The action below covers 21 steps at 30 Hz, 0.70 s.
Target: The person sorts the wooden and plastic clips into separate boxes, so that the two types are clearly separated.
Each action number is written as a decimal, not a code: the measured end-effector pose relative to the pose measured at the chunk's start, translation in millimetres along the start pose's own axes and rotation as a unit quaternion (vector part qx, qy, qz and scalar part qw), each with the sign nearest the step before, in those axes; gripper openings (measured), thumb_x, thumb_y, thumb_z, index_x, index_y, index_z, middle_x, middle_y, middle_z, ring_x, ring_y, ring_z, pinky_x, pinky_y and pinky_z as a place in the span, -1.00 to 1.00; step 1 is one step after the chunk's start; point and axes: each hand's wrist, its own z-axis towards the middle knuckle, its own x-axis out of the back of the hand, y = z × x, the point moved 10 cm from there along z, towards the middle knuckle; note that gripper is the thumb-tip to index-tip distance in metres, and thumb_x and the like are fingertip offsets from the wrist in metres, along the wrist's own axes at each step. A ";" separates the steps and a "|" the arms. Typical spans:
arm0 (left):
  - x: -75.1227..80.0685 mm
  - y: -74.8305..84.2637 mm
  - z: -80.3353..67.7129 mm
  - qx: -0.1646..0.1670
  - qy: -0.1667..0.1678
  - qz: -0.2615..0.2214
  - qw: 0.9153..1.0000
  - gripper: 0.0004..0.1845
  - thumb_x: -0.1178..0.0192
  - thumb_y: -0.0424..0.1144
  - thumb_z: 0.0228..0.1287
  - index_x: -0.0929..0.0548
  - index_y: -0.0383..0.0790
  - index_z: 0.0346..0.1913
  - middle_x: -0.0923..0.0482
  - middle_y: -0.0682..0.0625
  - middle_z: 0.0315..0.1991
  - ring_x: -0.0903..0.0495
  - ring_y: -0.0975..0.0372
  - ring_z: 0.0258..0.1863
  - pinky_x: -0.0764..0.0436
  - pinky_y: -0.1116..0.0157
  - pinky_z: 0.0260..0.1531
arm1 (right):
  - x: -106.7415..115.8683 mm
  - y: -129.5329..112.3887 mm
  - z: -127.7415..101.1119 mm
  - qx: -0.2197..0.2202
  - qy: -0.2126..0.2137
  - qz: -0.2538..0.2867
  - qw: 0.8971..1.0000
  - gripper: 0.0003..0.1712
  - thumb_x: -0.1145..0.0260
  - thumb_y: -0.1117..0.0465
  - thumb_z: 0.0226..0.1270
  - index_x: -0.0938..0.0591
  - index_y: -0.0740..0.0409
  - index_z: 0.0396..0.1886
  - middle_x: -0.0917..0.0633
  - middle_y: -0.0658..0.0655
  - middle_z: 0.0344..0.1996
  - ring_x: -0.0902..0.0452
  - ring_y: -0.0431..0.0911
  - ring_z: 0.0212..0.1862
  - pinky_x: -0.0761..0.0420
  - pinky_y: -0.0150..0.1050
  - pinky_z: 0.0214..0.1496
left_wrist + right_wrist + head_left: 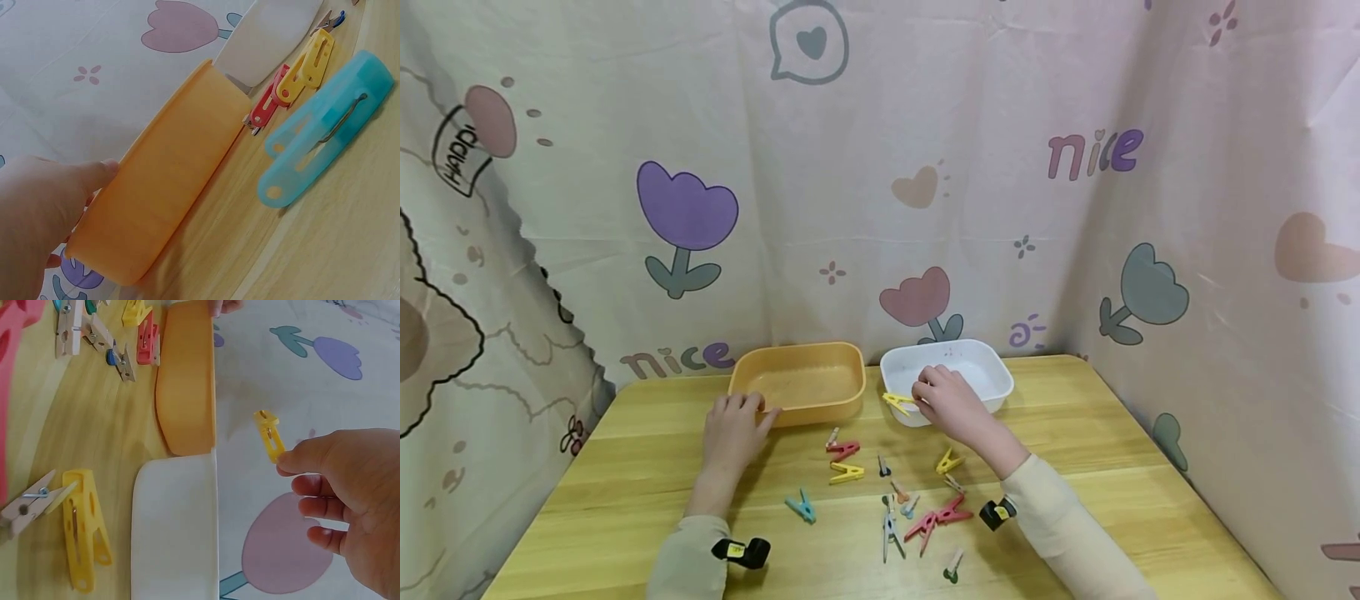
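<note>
My right hand pinches a yellow clothespin over the near side of the white basin. In the right wrist view, that clothespin points away from the thumb and fingertips. On the left, my left hand grips the orange basin at its near left corner. The left wrist view shows the thumb at the rim, with the other fingers partly hidden behind the wall. No clothespins show inside the orange basin; part of the white basin's inside is hidden by my hand.
Between my forearms, several clothespins lie scattered on the wooden table: a teal one, another yellow one, a red one and a grey one. Small wooden pegs lie among them. A patterned curtain hangs behind the basins.
</note>
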 end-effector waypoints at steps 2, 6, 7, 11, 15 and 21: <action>-0.5 1.9 0.0 -0.005 -0.004 0.004 1.000 -0.67 -0.35 0.02 0.18 -0.55 -0.17 -0.32 -0.58 -0.17 -0.33 -0.50 -0.13 -0.23 -0.46 -0.06 -0.27 | -4.4 -0.9 4.6 0.004 -0.002 -0.006 1.000 -0.93 -0.40 0.23 0.22 -0.65 0.01 -0.38 -0.56 0.01 -0.32 -0.43 -0.08 -0.25 -0.40 -0.23 -0.27; -4.4 6.2 -0.1 -0.007 -0.021 0.006 1.000 -0.67 -0.32 0.04 0.21 -0.55 -0.16 -0.28 -0.60 -0.16 -0.28 -0.53 -0.12 -0.20 -0.46 -0.09 -0.22 | -12.0 -3.7 12.6 0.014 0.001 -0.015 1.000 -0.95 -0.38 0.21 0.24 -0.64 0.00 -0.37 -0.57 0.01 -0.31 -0.44 -0.08 -0.24 -0.42 -0.23 -0.27; -5.9 6.8 -0.4 -0.005 -0.025 0.004 1.000 -0.67 -0.32 0.04 0.21 -0.54 -0.16 -0.27 -0.60 -0.15 -0.27 -0.53 -0.12 -0.19 -0.46 -0.10 -0.20 | -13.5 -4.3 13.9 0.016 0.002 -0.017 1.000 -0.95 -0.38 0.21 0.24 -0.64 0.00 -0.38 -0.57 0.01 -0.31 -0.44 -0.08 -0.24 -0.42 -0.23 -0.27; -8.9 6.9 -0.7 0.000 -0.023 0.005 1.000 -0.65 -0.31 0.06 0.21 -0.54 -0.16 -0.28 -0.59 -0.15 -0.28 -0.53 -0.11 -0.21 -0.43 -0.11 -0.16 | -14.7 -7.9 19.9 0.023 0.007 -0.015 1.000 -0.94 -0.39 0.21 0.23 -0.64 0.00 -0.38 -0.57 0.01 -0.32 -0.43 -0.08 -0.25 -0.40 -0.23 -0.28; -8.2 7.3 -0.3 -0.002 -0.012 0.005 1.000 -0.65 -0.32 0.06 0.20 -0.54 -0.16 -0.29 -0.60 -0.15 -0.29 -0.52 -0.09 -0.25 -0.43 -0.09 -0.17 | -14.2 -8.9 27.3 0.022 0.006 -0.011 1.000 -0.95 -0.39 0.20 0.24 -0.64 0.01 -0.36 -0.57 0.02 -0.31 -0.42 -0.08 -0.24 -0.37 -0.24 -0.27; -7.7 7.3 -0.3 0.000 -0.006 0.001 1.000 -0.66 -0.33 0.05 0.19 -0.54 -0.15 -0.30 -0.60 -0.15 -0.30 -0.52 -0.08 -0.26 -0.42 -0.09 -0.16 | -15.6 -7.8 40.2 0.025 0.010 -0.011 1.000 -0.96 -0.36 0.18 0.28 -0.65 0.01 -0.35 -0.57 0.01 -0.31 -0.44 -0.08 -0.21 -0.42 -0.23 -0.24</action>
